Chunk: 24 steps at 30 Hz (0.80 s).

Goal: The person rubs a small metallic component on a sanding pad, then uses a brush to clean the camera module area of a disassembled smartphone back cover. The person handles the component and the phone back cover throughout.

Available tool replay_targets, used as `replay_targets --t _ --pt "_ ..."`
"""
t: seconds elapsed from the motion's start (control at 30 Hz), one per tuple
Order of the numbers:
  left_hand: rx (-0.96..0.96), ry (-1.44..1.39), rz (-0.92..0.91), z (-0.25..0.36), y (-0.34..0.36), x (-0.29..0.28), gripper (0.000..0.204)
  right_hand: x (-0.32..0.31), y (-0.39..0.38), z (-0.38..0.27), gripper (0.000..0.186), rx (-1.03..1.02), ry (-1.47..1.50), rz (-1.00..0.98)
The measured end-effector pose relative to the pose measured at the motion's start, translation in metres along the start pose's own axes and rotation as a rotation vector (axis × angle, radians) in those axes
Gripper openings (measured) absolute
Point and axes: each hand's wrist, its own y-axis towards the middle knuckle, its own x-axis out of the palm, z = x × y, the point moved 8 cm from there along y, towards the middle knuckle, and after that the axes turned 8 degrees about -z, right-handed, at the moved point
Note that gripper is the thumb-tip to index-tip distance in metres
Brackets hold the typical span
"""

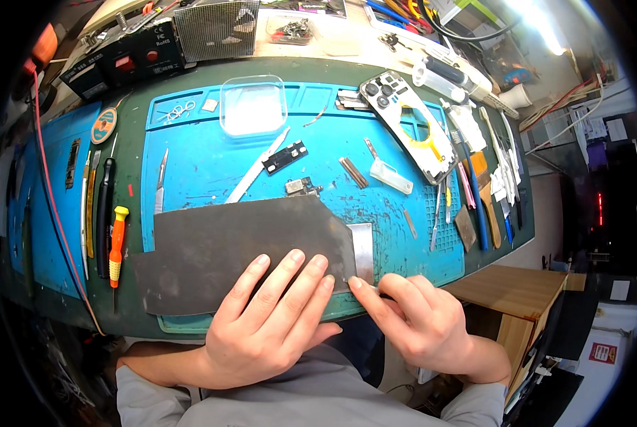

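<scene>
A dark grey flat sheet (pixel 247 228) with a cut corner lies across the front of the blue work mat (pixel 404 249). My left hand (pixel 275 320) rests on it with fingers stretched flat. My right hand (pixel 418 320) is at the sheet's lower right edge, index fingertip touching it, other fingers curled; what they hold is hidden. A shiny metal plate (pixel 363 249) shows from under the sheet's right side. Beyond the sheet lie a small black module (pixel 285 156), a metal part (pixel 300 186) and a white strip (pixel 247 176).
An opened phone housing (pixel 393 107), a clear lidded box (pixel 253 107) and several hand tools (pixel 483 213) surround the work. An orange screwdriver (pixel 118 242) lies left. A black powered device (pixel 119 64) stands at back left; a wooden cabinet (pixel 514 292) is at right.
</scene>
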Motion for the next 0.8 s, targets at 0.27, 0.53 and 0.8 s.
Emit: replay_targets --t 0.27,0.53,0.8 --pt "0.000 -0.004 -0.006 0.0011 -0.0003 0.0000 0.052 0.0012 0.0038 0.0025 0.055 -0.006 0.024 0.006" --pt "-0.012 0.012 0.007 0.0008 -0.0013 0.0002 0.051 0.0008 0.0039 0.0027 0.055 -0.014 0.019 0.026" --pt "0.000 0.004 0.002 0.0016 -0.0002 -0.0007 0.051 0.0005 0.0042 0.0028 0.055 -0.023 0.031 0.036"
